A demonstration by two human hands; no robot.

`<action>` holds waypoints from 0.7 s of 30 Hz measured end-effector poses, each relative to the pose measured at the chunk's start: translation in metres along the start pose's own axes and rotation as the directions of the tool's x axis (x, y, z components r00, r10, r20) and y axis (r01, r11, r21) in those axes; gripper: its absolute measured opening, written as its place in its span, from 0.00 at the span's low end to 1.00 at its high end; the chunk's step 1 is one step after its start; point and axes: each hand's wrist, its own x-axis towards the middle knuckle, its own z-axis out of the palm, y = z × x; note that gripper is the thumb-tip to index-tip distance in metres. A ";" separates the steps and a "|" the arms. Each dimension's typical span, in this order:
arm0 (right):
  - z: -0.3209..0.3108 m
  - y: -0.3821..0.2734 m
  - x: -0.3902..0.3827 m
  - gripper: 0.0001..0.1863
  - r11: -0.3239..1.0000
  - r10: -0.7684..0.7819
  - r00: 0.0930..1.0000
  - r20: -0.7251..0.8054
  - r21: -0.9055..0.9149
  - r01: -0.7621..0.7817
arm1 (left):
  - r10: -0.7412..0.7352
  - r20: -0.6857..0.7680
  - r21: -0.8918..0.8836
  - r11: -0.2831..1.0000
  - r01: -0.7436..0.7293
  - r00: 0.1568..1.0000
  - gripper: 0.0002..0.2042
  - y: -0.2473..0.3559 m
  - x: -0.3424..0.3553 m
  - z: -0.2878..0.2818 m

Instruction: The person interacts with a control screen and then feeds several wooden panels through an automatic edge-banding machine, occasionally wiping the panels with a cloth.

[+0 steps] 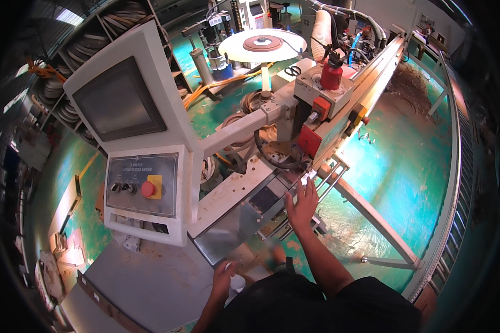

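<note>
My right hand [302, 206] reaches out with its fingers extended and slightly apart. Its fingertips are at the near end of the edge banding machine [236, 191], beside the metal guide rods [332, 178] and below a red guard block [309, 141]. Low in the view, my left hand [222, 279] is curled close to my body, near the corner of a grey panel [144, 280]. Something whitish [237, 283] shows beside its fingers; I cannot make out its kind or whether the fingers grip it.
At left stands a control console with a dark screen [119, 100] and a red emergency stop button [148, 189]. A red bottle [331, 72] tops the machine. Behind lies a round white reel table [263, 44]. A roller conveyor [455, 222] runs along the right.
</note>
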 end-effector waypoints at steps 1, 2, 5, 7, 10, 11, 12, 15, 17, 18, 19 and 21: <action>-0.028 -0.017 -0.016 0.30 0.999 -0.001 0.997 0.081 0.034 -0.001 | -0.022 -0.015 -0.104 0.994 0.020 1.000 0.13 -0.006 -0.003 -0.005; -0.051 -0.023 -0.037 0.31 0.980 -0.113 0.968 0.224 0.186 0.072 | -0.030 -0.023 -0.211 0.977 0.024 0.999 0.13 -0.007 0.002 -0.004; -0.090 -0.059 -0.064 0.27 0.766 -0.551 0.583 0.596 0.639 0.071 | 0.125 0.085 -0.028 0.992 -0.123 0.989 0.21 0.001 -0.015 0.013; -0.106 -0.103 -0.066 0.25 0.612 -0.773 0.403 0.490 0.744 0.269 | 0.216 0.149 0.105 0.967 -0.233 0.965 0.26 0.028 -0.022 0.020; -0.095 -0.127 -0.059 0.26 0.463 -0.887 0.231 0.400 0.777 0.427 | 0.211 0.197 -0.081 0.977 -0.198 0.957 0.34 0.071 -0.038 0.021; -0.088 -0.131 -0.055 0.26 0.436 -0.900 0.199 0.389 0.771 0.465 | 0.147 0.187 -0.395 0.917 -0.063 0.971 0.37 0.086 -0.049 0.022; -0.089 -0.142 -0.048 0.27 0.395 -0.918 0.212 0.334 0.797 0.456 | 0.141 0.179 -0.548 0.836 -0.020 0.974 0.39 0.097 -0.063 0.023; -0.115 -0.194 -0.010 0.27 0.273 -0.952 0.254 0.172 0.855 0.442 | 0.202 0.089 -0.727 0.683 -0.076 0.975 0.43 0.113 -0.106 0.015; -0.129 -0.239 0.019 0.25 0.174 -0.953 0.302 0.032 0.873 0.456 | 0.310 0.035 -0.721 0.666 -0.191 0.950 0.43 0.111 -0.124 -0.003; -0.126 -0.273 0.037 0.24 0.132 -0.930 0.357 -0.087 0.828 0.545 | 0.358 -0.006 -0.717 0.650 -0.253 0.934 0.42 0.102 -0.137 -0.010; -0.115 -0.304 0.052 0.25 0.138 -0.891 0.424 -0.161 0.795 0.591 | 0.367 -0.111 -0.649 0.677 -0.347 0.924 0.38 0.084 -0.142 -0.021; -0.092 -0.359 0.089 0.17 0.275 -0.822 0.552 -0.139 0.752 0.599 | 0.252 -0.284 -0.495 0.788 -0.366 0.925 0.34 0.037 -0.141 -0.052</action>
